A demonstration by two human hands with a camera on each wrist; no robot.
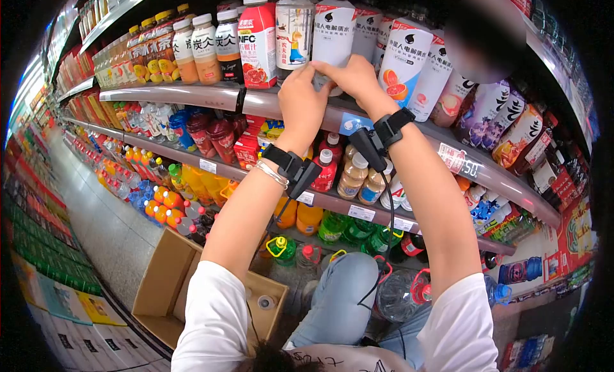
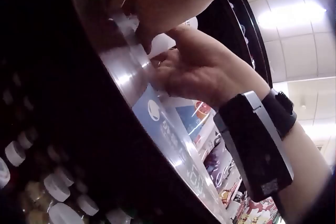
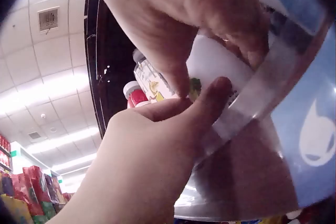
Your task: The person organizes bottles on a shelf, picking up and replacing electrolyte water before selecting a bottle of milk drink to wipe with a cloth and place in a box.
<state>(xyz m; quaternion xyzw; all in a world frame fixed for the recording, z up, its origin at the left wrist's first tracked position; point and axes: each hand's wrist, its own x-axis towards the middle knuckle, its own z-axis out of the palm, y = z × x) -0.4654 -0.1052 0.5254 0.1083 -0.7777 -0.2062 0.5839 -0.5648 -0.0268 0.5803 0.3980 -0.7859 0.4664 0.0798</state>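
Observation:
A white electrolyte drink bottle (image 1: 333,33) stands upright at the front of the top shelf, black print on its label. Low on its front, my right hand (image 1: 354,80) holds it, thumb to the left and fingers at the right side. My left hand (image 1: 303,102) grips from the left at the bottle's foot, its thumb close to the shelf edge and its index finger by the right thumb. The right wrist view shows the bottle's white side (image 3: 212,56) between the hands; the farther fingertips are hidden. Left of it stands a clear bottle with a cartoon picture (image 1: 294,36).
The shelf lip (image 1: 268,104) runs below the hands. Matching bottles (image 1: 401,59) stand to the right, a red juice bottle (image 1: 257,43) to the left. Lower shelves hold more drinks. An opened cardboard box (image 1: 163,270) sits on the floor near the person's bent knee (image 1: 348,282).

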